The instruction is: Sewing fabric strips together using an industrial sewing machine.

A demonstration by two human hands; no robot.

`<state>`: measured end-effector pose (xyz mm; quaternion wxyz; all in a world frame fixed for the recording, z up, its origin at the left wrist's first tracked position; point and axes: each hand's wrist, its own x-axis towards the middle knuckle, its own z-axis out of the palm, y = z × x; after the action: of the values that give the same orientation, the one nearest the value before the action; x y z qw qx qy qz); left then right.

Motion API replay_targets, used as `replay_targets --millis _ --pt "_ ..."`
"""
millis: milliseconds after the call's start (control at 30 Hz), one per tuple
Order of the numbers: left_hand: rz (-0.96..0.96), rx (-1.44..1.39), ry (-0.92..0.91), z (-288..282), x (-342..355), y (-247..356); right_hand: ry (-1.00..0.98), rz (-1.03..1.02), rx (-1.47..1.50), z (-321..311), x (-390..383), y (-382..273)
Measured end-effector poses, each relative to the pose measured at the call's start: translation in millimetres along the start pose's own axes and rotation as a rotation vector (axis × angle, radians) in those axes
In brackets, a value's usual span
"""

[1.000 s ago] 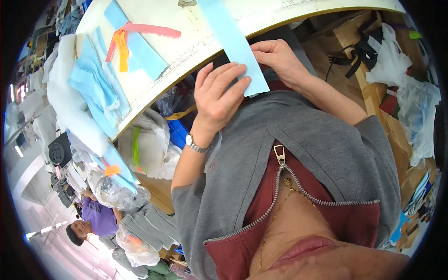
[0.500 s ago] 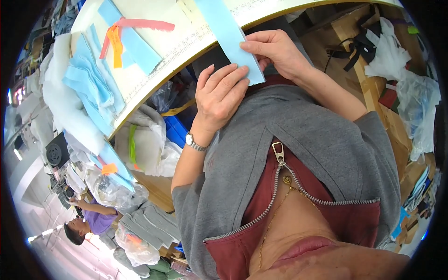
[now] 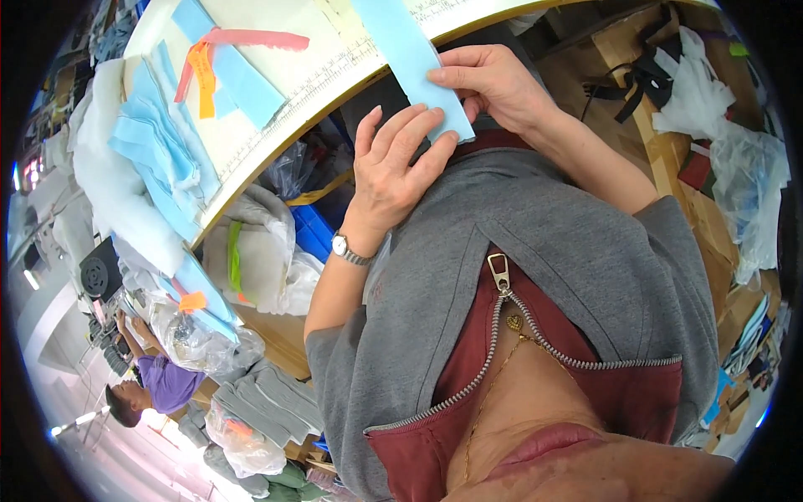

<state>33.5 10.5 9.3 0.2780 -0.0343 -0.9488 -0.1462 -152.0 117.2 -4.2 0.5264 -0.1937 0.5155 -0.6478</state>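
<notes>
A light blue fabric strip (image 3: 416, 69) hangs over the table edge toward my body. My right hand (image 3: 495, 88) pinches its right edge, thumb on top and other fingers partly hidden behind. My left hand (image 3: 395, 159), a watch (image 3: 341, 245) on its wrist, has its fingers apart, with fingertips and thumb resting on the strip near its lower end. On the table at the left lie another light blue strip (image 3: 251, 88), a pile of light blue pieces (image 3: 159, 151), a red strip (image 3: 259, 39) and an orange tag (image 3: 202, 79).
The pale curved table (image 3: 330, 25) bears ruler markings along its edge. White padding (image 3: 113, 167) bulges at its left. Beneath are a blue bin (image 3: 313, 234) and bundled pale cloth (image 3: 255, 251). Cardboard (image 3: 661, 151) and clear plastic (image 3: 744, 184) stand at right. A person in purple (image 3: 170, 385) is at far left.
My left fingers have spread and shifted slightly, the thumb now at the strip's lower end. My right hand keeps its pinch. The person at far left has raised their arms.
</notes>
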Motion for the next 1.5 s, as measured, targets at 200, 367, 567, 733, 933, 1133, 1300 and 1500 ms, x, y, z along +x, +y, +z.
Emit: replay_targets --millis 200,367,567,733,933,1133,1300,1500 --pt "-0.015 0.027 0.029 1 3 3 -0.005 -0.023 -0.025 1 0 0" --pt "-0.006 0.006 0.059 -2 7 3 0.01 -0.016 -0.117 -1 -4 -2" --pt "-0.046 -0.035 0.095 -1 8 1 0.189 -0.36 -0.579 -14 -31 7" --pt "-0.054 -0.084 0.14 4 9 1 0.114 -1.009 -1.032 -21 -43 12" --pt "-0.062 -0.094 0.136 3 9 3 0.028 -1.133 -1.028 -13 -40 13" --pt "-0.077 -0.098 0.066 -2 10 3 -0.004 -1.182 -1.101 -13 -37 6" --pt "-0.123 -0.212 0.059 -17 24 -10 -0.051 -1.131 -1.196 -13 -38 -1" --pt "-0.164 0.049 0.108 -15 74 -69 -0.07 -1.088 -1.201 -15 -37 1"
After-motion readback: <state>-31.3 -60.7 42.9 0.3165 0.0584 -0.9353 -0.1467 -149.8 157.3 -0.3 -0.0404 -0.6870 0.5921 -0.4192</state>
